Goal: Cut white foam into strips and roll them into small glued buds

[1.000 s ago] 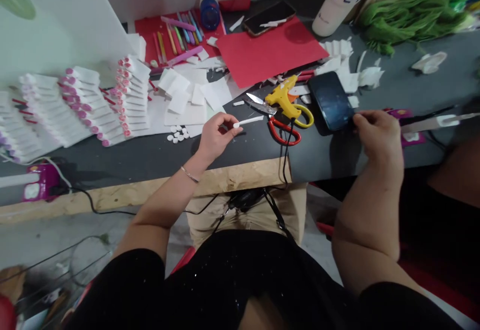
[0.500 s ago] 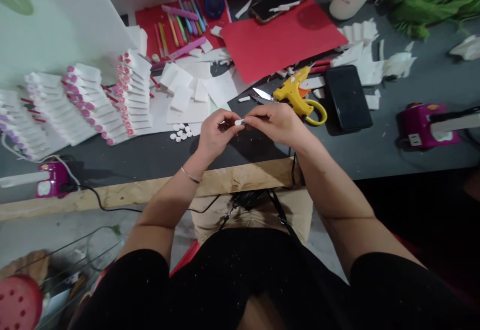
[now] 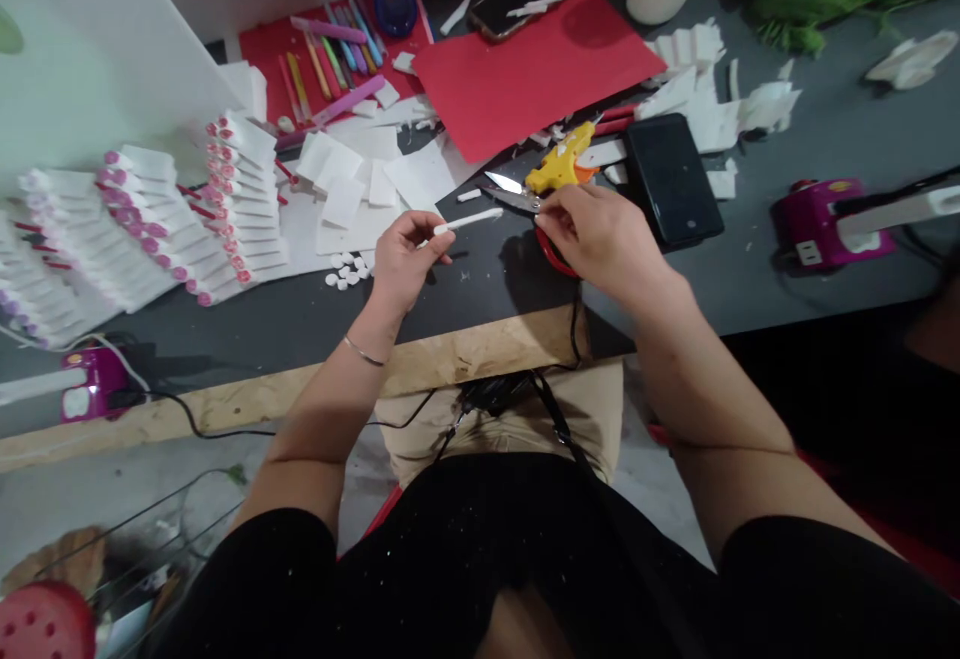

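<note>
white slim paper-like stick (image 3: 474, 220), pinched at its left end by the left hand (image 3: 405, 257), is above the dark grey counter (image 3: 469, 289); likely light, stiffish, easily crushed, so best held gently there. its long axis runs sideways, free end pointing right, slightly forward. the right hand (image 3: 611, 239) is at the red-handled metal scissors (image 3: 505, 183); whether gripping, i cannot tell.

Prob. craft wkshp: scissors (image 3: 521, 200), glue gun (image 3: 559, 161), markers (image 3: 337, 59), red ppr (image 3: 536, 74) on bench (image 3: 817, 124).
</note>
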Demonstrator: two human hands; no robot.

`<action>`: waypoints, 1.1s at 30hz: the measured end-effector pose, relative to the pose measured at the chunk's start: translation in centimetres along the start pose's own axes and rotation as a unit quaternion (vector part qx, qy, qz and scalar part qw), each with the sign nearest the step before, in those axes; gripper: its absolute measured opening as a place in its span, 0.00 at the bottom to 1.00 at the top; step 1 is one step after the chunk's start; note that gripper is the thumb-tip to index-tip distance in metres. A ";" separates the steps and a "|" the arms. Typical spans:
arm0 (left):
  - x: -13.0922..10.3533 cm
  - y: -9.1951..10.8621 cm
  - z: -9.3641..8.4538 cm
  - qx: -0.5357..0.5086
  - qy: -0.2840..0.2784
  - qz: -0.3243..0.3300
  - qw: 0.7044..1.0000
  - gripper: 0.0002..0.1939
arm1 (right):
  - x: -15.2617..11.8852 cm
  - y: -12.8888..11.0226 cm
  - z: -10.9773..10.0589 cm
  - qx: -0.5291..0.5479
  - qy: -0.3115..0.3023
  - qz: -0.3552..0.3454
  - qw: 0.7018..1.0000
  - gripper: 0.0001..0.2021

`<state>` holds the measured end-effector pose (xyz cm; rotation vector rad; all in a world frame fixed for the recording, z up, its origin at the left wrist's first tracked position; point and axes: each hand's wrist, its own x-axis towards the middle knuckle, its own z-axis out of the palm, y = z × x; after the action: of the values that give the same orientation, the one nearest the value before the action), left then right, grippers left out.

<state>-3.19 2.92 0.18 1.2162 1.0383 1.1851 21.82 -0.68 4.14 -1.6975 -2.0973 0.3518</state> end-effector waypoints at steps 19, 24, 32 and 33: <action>1.1 -0.6 -0.9 -0.032 0.048 -0.020 0.998 0.19 | -0.3 0.9 1.6 -0.187 -0.043 0.063 0.979 0.15; 1.5 -0.6 -1.3 -0.034 0.080 -0.015 0.996 0.20 | -1.9 -2.0 1.3 -0.135 -0.079 0.035 0.987 0.10; 1.6 -0.3 -1.2 -0.060 0.098 -0.013 0.993 0.19 | -0.6 0.1 0.5 -0.132 0.029 0.104 0.985 0.21; 1.6 -0.3 -1.1 -0.060 0.096 -0.013 0.993 0.19 | -0.3 0.8 0.6 -0.129 0.020 0.112 0.985 0.22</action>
<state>-4.11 4.61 -0.14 1.0069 1.1049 1.3443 22.31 -0.76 3.15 -2.0793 -1.9963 0.1125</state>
